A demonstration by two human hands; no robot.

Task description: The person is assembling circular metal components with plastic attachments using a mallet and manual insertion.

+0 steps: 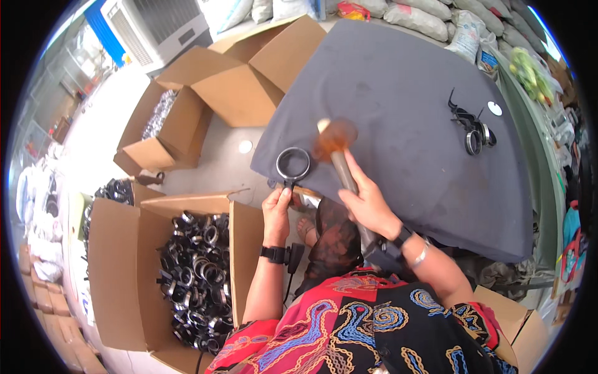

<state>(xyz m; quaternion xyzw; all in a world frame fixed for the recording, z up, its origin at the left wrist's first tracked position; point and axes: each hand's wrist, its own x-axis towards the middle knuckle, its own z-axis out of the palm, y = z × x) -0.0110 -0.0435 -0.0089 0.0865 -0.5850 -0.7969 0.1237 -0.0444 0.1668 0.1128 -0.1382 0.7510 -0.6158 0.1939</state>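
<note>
My left hand (276, 213) pinches the stem of a black ring-shaped part (290, 181) with a silvery inner rim. The ring lies at the left edge of the grey cloth-covered table (398, 81). A mallet with a brown head (336, 137) and a grey-brown handle (344, 172) is in my right hand (372, 204), whose fingers wrap round the handle. Its head is smeared by motion and stands to the right of the ring. Toward the table's right side lie several similar black ring parts (474, 138), beside a white disc (494, 108).
At my left, a cardboard box (118, 274) holds many black ring parts (196, 274). Farther off, another box (196, 118) contains small shiny pieces (160, 115). Behind it are open carton flaps (240, 90) and a white air cooler (152, 28). Filled sacks (417, 22) line the far side.
</note>
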